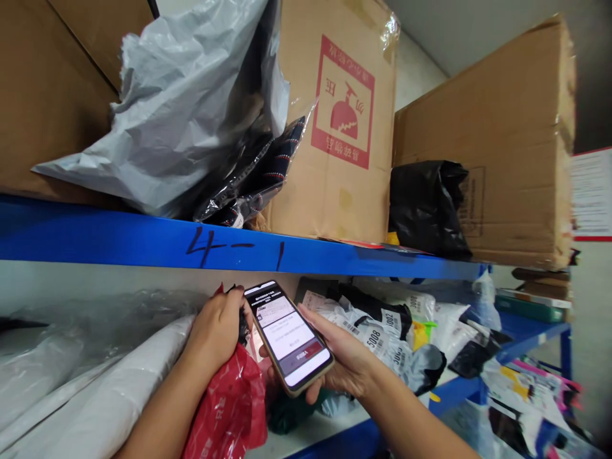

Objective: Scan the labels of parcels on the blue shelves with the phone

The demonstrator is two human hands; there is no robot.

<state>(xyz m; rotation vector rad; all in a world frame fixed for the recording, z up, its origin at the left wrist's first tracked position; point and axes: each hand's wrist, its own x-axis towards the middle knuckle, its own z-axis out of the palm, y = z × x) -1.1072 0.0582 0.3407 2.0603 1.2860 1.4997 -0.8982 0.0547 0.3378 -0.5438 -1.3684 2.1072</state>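
My right hand point(342, 354) holds a smartphone point(289, 338) from below and along its right edge, with its lit screen facing me. White panels and a dark red bar show on the screen; the small text is too blurred to read. Left of the phone, my left hand point(220, 325) is closed at the upper part of a red plastic parcel bag point(234, 401). Its fingertips are partly hidden behind the phone's edge. Red and dark bits of packaging show around those fingers, and the bag hangs down beside my left forearm.
A blue shelf beam point(143, 239) marked "4-1" crosses above my hands. Over it stand cartons point(335, 191), a torn grey bag point(191, 95) and a black bag point(425, 204). White parcels point(119, 389) lie left; several numbered parcels point(373, 338) fill the lower shelf at right.
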